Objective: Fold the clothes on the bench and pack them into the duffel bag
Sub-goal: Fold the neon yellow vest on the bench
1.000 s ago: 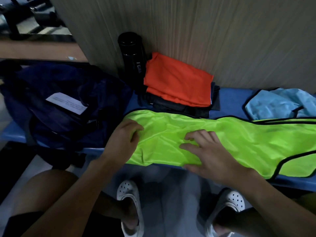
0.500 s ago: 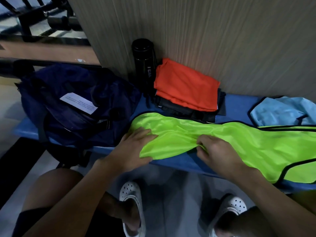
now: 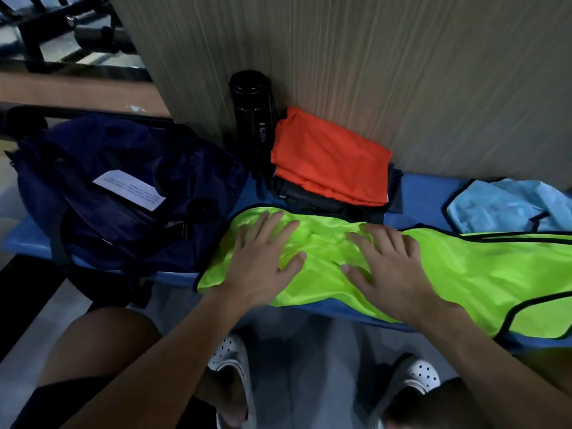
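On the blue bench (image 3: 427,193) lies a bright green vest (image 3: 464,274) with thin black edges. It is spread out long, from the middle of the bench to the right side of the picture. Its near edge hangs a little over the front of the bench.

Both hands lie flat on the vest's left part. The left hand (image 3: 263,258) has its fingers straight and spread wide, and it presses down near the vest's left end. The right hand (image 3: 393,267) is flat too, with its fingers spread, and it presses on the vest just beside the left hand. The hands press and do not grip. They are near each other but do not touch, and the cloth between them is a bit wrinkled.

The dark blue bag (image 3: 123,168) sits on the left end of the bench, just beside the vest. It looks soft and saggy, and a white paper tag (image 3: 128,190) shows on it.

Behind the vest, by the wooden wall (image 3: 371,72), a folded orange shirt (image 3: 328,159) lies on top of some dark folded clothes (image 3: 312,201). A tall black bottle (image 3: 252,119) stands upright left of that pile. A light blue cloth (image 3: 507,205) lies bunched up on the right. Down below, the person's white shoes (image 3: 230,360) are on the floor.
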`<state>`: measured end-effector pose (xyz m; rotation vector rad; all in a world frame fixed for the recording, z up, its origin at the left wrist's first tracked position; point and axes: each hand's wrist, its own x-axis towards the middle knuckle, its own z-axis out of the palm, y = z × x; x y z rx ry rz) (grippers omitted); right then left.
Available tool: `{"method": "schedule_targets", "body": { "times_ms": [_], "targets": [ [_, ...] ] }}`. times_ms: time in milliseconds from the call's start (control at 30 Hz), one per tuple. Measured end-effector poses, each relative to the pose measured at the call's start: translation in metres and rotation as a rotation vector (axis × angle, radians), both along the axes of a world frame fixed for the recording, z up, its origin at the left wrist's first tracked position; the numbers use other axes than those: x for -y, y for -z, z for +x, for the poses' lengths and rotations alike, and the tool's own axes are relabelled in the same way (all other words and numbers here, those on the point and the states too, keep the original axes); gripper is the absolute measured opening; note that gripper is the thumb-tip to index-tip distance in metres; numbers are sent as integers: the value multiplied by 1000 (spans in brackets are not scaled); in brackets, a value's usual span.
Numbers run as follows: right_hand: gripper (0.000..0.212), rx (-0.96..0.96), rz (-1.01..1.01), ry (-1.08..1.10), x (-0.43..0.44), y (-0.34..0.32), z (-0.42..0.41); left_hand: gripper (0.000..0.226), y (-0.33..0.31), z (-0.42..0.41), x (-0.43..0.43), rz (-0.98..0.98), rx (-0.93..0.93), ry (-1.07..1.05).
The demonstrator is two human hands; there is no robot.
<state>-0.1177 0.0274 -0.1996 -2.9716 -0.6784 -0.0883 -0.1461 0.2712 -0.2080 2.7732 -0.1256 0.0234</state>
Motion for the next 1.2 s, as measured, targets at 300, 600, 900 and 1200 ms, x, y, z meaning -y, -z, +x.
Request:
{"method": "schedule_targets", "body": {
  "times_ms": [300,600,900,1200],
  "targets": [
    [81,-197,-114,-14,14,12,14,84,15,11,-17,238,-266,55],
    [85,-165,-100,264,50,15,6,83,15,24,4,270,-185,10],
    [59,116,29,391,99,-2,-2,40,-9,30,88,-67,416,200],
    [69,-44,-9,399,170,19,-6,68,-6,36,200,318,-114,610]
  ]
}}
